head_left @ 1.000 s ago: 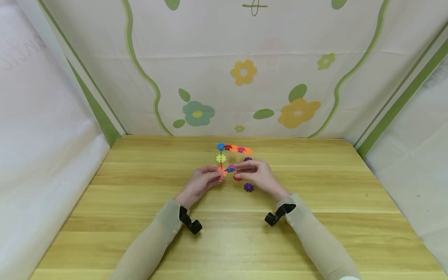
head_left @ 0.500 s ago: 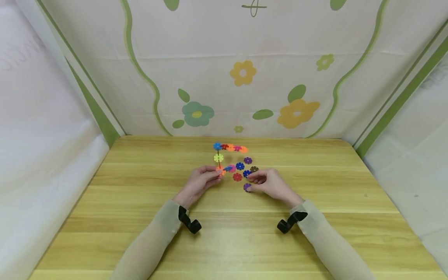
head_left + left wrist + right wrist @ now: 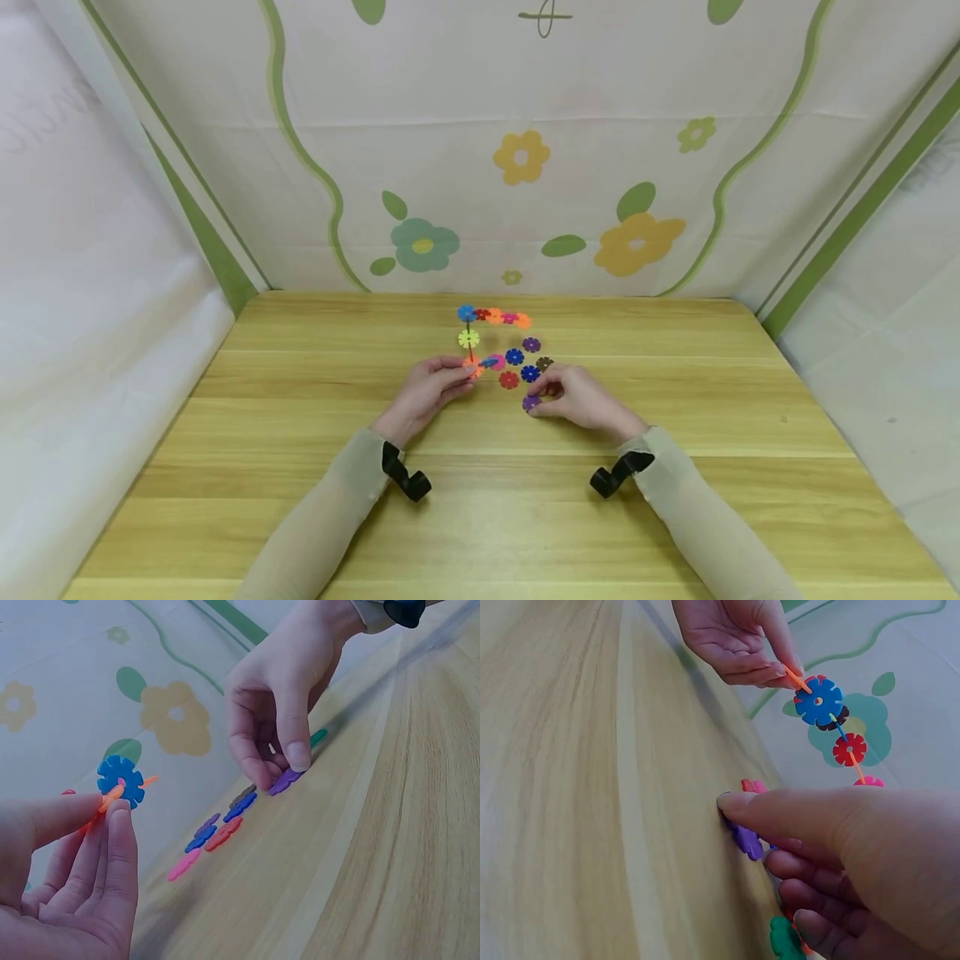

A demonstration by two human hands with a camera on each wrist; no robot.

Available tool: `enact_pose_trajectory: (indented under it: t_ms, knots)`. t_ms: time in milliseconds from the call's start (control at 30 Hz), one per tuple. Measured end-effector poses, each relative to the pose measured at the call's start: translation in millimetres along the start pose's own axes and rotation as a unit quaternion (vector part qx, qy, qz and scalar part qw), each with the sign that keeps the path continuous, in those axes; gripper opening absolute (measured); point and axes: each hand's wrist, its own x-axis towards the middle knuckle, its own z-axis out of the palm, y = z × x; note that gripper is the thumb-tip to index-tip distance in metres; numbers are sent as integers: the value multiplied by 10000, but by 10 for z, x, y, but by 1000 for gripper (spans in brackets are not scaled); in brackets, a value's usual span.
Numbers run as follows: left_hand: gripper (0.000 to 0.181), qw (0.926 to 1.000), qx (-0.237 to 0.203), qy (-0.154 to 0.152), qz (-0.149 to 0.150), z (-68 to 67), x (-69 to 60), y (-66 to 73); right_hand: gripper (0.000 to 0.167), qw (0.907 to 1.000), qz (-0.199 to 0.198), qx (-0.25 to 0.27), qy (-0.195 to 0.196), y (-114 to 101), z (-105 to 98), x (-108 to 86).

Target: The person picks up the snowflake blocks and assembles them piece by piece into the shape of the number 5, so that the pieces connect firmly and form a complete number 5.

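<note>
In the head view my left hand (image 3: 435, 392) pinches an orange notched plastic disc (image 3: 474, 368) at the near end of a linked chain. A blue disc (image 3: 116, 776) is slotted into that orange one. The chain runs away through a yellow disc (image 3: 468, 338) to a blue corner disc (image 3: 467, 313), then rightward through red, orange and pink ones. My right hand (image 3: 581, 402) has thumb and fingers on a loose purple disc (image 3: 531, 402), pinching it at the table. The right wrist view shows that purple disc (image 3: 746, 841) below the thumb, partly hidden.
Loose discs lie between the hands on the wooden table (image 3: 495, 517): red (image 3: 509, 380), blue (image 3: 530, 373), another blue (image 3: 514, 357), purple (image 3: 532, 344), pink (image 3: 498, 362) and brown (image 3: 545, 364). A green disc (image 3: 786, 939) is beside the right fingers. Behind hangs a flowered cloth (image 3: 450, 175).
My right hand has left the area beside the chain's near end, moved right and toward me, and closed its fingertips on the purple disc. The left hand keeps its hold almost unmoved.
</note>
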Motion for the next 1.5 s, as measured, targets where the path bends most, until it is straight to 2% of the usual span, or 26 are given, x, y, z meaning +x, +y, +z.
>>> enact_pose_trajectory:
  t_ms: [133, 233, 400, 567, 767, 900, 1033, 1333, 1500]
  knots:
    - [27, 10000, 11, -16, -2, -2, -4, -4, 26, 9997, 63, 239, -94, 0, 6, -4]
    - [27, 10000, 3, -31, -16, -3, -12, -7, 24, 9980, 159, 608, -89, 15, 16, -10]
    - [25, 9999, 59, -95, -32, -4, -25, -11, 14, 9896, 403, 1334, 366, 17, 17, 10]
    - [26, 9998, 98, -147, -24, 2, -27, -22, 18, 9740, 624, 1946, 978, -64, -18, 63]
    - [25, 9999, 66, -116, -23, 9, -19, -37, 30, 9482, 1013, 2685, 1361, -162, -25, 152]
    - [24, 9999, 60, -114, -5, 12, -19, -37, 32, 9360, 1234, 2972, 1428, -212, -1, 201]
    - [25, 9999, 86, -117, -4, 22, -27, -27, 31, 9286, 1283, 3177, 1428, -225, 37, 243]
    - [27, 9997, 173, -138, 37, 31, -32, -26, 30, 9181, 1185, 3466, 1515, -206, 102, 302]
    - [26, 9999, 139, -71, -3, 44, -19, -37, 23, 9145, 1113, 3598, 1482, -233, 138, 315]
